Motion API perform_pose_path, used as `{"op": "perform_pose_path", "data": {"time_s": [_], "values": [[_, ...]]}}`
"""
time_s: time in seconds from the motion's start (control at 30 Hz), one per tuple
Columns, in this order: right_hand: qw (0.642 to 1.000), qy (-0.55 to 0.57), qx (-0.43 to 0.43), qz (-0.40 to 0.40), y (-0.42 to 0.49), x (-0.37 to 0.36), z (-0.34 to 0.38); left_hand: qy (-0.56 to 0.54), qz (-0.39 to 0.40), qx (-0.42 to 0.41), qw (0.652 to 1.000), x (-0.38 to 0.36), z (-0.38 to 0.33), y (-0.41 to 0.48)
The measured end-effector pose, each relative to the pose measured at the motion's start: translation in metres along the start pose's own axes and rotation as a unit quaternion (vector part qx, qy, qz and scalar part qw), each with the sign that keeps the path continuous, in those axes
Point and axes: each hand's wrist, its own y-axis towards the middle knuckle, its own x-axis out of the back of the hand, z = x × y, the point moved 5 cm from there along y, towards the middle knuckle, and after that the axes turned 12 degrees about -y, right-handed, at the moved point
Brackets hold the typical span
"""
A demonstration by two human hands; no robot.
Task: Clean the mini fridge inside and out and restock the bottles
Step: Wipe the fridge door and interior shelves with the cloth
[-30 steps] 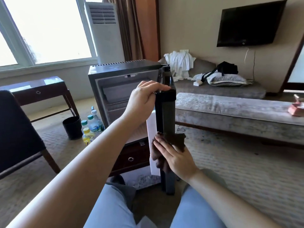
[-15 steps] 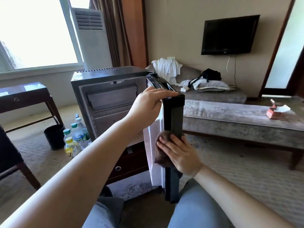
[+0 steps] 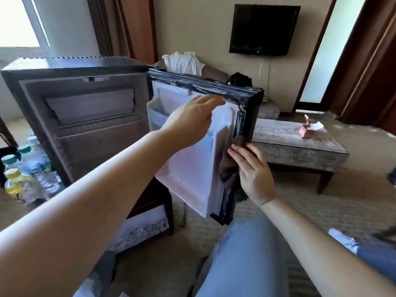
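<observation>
Left hand (image 3: 192, 121) blurred, right hand (image 3: 255, 174) half-hiding cloth (image 3: 230, 170)

Nothing here can be read as text, brand or number. The clear plastic bottles (image 3: 32, 166) with green and yellow caps, on the floor at the far left beside the dark grey mini fridge (image 3: 70, 67), carry blue-green and yellow labels whose print is blurred. The black flat television (image 3: 263, 28) on the far wall bears a pale mark on its lower edge, too small to make out.
</observation>
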Motion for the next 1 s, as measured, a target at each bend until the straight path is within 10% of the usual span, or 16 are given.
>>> {"op": "perform_pose_path", "data": {"time_s": [0.57, 0.77, 1.0], "values": [[0.996, -0.02, -0.071, -0.056, 0.151, -0.041, -0.133, 0.102, 0.125, 0.017, 0.987, -0.091, 0.099, 0.083], [0.982, 0.004, -0.144, 0.123, 0.185, -0.079, -0.167, 0.02, 0.001, -0.035, 0.999, -0.034, 0.106, 0.138], [0.957, -0.012, -0.217, 0.192, 0.203, -0.091, -0.179, 0.048, -0.023, 0.102, 0.993, -0.003, 0.176, 0.173]]}}
